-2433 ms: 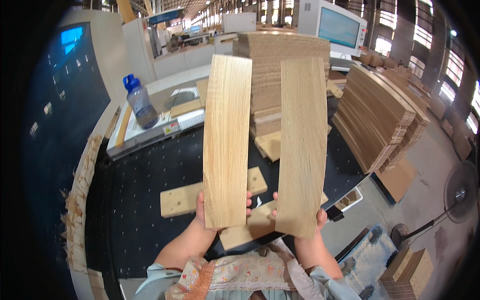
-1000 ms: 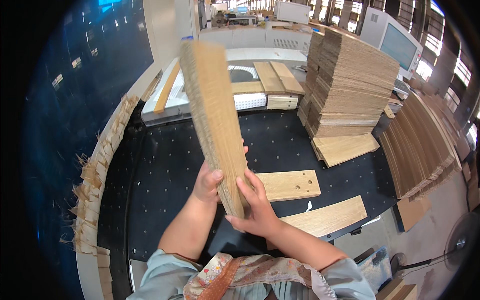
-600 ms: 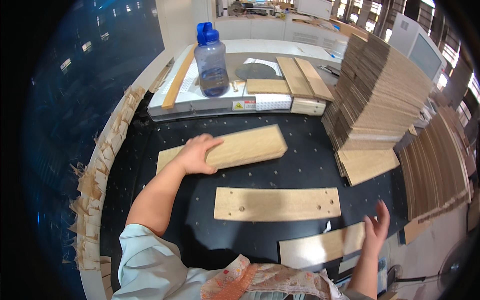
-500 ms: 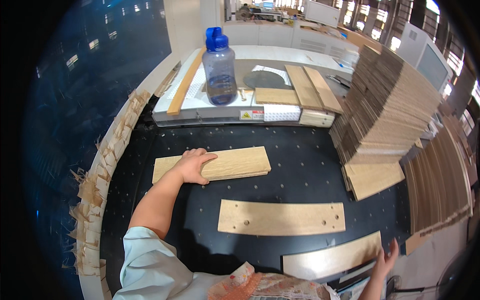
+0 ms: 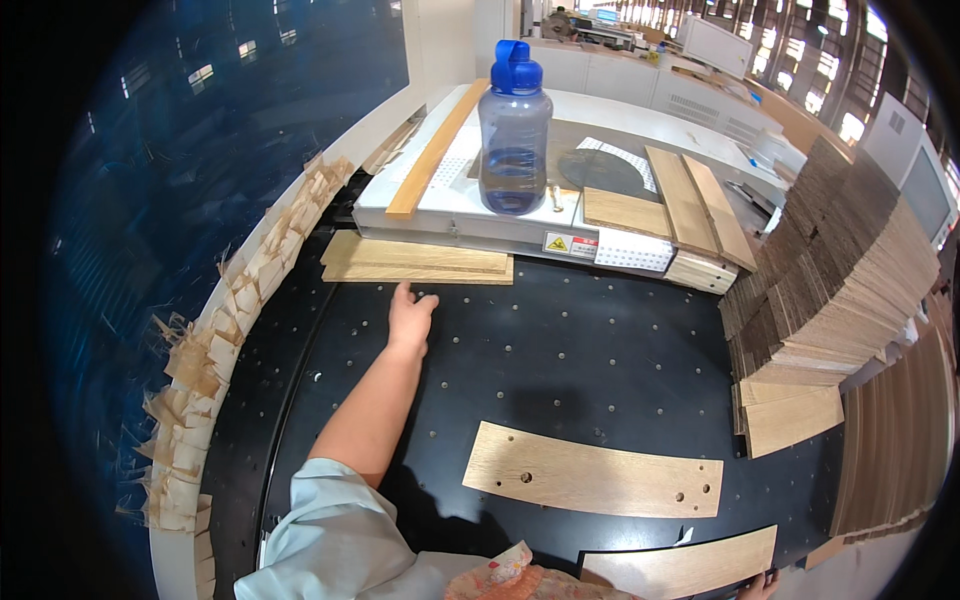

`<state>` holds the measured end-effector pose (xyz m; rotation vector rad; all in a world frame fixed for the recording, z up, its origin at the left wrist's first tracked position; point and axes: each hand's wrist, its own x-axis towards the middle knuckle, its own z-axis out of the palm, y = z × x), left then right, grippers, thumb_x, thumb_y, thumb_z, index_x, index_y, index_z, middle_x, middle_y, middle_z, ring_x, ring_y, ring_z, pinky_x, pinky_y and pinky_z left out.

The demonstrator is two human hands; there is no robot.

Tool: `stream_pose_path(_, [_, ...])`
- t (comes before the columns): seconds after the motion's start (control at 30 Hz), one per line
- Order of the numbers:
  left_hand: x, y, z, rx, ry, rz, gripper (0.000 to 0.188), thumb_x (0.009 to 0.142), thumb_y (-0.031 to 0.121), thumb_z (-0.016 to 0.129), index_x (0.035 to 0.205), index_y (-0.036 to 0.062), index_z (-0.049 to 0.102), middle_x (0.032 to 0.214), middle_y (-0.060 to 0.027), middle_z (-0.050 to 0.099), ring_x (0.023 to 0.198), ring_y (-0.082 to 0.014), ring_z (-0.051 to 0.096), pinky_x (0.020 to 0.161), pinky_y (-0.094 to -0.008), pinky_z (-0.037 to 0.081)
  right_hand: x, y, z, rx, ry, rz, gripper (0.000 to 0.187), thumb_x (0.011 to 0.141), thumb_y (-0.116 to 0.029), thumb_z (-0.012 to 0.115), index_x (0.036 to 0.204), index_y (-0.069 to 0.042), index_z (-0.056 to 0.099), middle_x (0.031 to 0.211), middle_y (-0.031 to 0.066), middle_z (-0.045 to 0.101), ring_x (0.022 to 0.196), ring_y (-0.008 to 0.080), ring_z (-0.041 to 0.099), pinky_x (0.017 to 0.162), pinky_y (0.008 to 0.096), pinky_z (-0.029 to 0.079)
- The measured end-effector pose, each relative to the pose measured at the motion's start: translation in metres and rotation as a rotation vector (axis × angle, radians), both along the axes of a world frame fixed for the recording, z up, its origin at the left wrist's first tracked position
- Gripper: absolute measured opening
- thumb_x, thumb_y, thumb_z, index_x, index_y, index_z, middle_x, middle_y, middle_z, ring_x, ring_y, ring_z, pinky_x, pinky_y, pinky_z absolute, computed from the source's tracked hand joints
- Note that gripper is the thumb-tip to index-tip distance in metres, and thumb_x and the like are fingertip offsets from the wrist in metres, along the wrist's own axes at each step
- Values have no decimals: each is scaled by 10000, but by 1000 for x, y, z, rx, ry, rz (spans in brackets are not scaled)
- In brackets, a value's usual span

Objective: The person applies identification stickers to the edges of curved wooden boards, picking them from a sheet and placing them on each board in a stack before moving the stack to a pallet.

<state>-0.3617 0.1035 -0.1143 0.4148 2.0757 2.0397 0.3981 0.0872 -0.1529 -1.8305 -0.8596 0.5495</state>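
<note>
My left hand [image 5: 410, 318] reaches out over the black table with its fingers partly extended and nothing held. Its fingertips are at the near edge of a few stacked light wooden boards [image 5: 430, 273], which lie slightly askew against the white machine bed; whether they touch is hard to tell. Nearer me lies a single board with drilled holes [image 5: 595, 470]. At the lower edge, my right hand [image 5: 760, 585] is only partly in view, its fingers closed at the right end of another plain wooden board [image 5: 680, 566].
Tall stacks of boards [image 5: 820, 290] stand at the right. On the white machine bed [image 5: 470, 232] are a blue-capped water bottle [image 5: 515, 150], a wooden strip [image 5: 440, 150] and several boards [image 5: 685, 200]. A panel edge with torn tape [image 5: 250, 270] borders the left side.
The stacked boards have moved away from me to the machine bed, and my left hand has come off their top. My right hand has closed at the near board's end. The view has shifted.
</note>
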Motion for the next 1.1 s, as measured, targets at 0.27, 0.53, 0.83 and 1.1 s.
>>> stream_pose_path(0.27, [-5,67,24,629,-471,-58,630,704,67,616,1280,46,361,1357,-68,357,1288,-163,235,1071,-359,107,-67,2,45,128,114,-63,417,827,-183,558,1203,-28,467,1218,150,487,1106,272,471,919,364,388])
stream_pose_path(0.53, [-11,71,34,505,-506,7,522,738,73,619,1225,50,431,1337,-76,391,1250,-185,314,1053,-338,211,-84,4,49,213,236,-80,440,844,-182,510,1243,-17,426,1255,151,451,1126,263,450,942,353,365])
stream_pose_path(0.83, [-39,76,10,299,-447,7,752,679,73,644,1325,1,265,1410,-177,251,1308,-299,237,1061,-450,159,-82,-4,43,201,193,-82,466,864,-180,456,1289,-4,380,1296,151,410,1148,252,427,967,340,340])
stream_pose_path(1.1, [-61,76,1,45,-435,-94,824,724,170,670,1391,26,209,1335,-128,355,1245,-255,310,995,-449,278,-70,-13,19,227,207,-114,489,882,-197,423,1332,-23,346,1323,126,390,1162,239,416,982,321,324])
